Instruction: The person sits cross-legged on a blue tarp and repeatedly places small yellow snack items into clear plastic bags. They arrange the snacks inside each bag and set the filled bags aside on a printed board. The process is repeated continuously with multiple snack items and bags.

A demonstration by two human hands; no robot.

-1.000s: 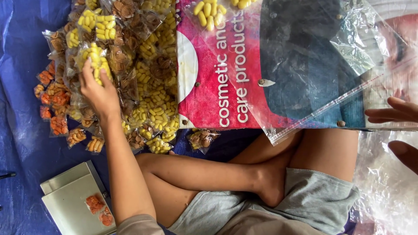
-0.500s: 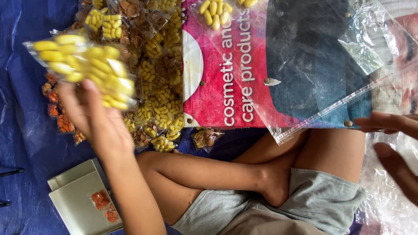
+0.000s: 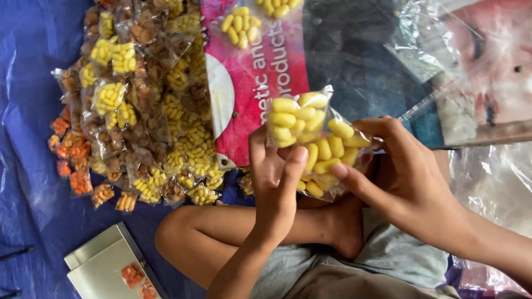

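A clear plastic packet of yellow puffed snacks [image 3: 313,141] is held up over my crossed legs by both hands. My left hand [image 3: 277,182] grips its left side, thumb pressed on the front. My right hand [image 3: 399,177] pinches its right edge with the fingers curled round it. A big heap of similar packets [image 3: 138,122], yellow, brown and orange, lies on the blue tarpaulin [image 3: 27,111] to the left.
A pink and dark printed banner [image 3: 255,83] lies beyond my hands, with one yellow packet [image 3: 246,22] on it and clear plastic sheeting [image 3: 493,182] at right. A grey flat scale [image 3: 105,266] carrying small orange packets [image 3: 136,277] sits at lower left.
My left hand lifted a yellow packet off the heap and carried it right to the middle. My right hand came in from the right edge and took hold of it.
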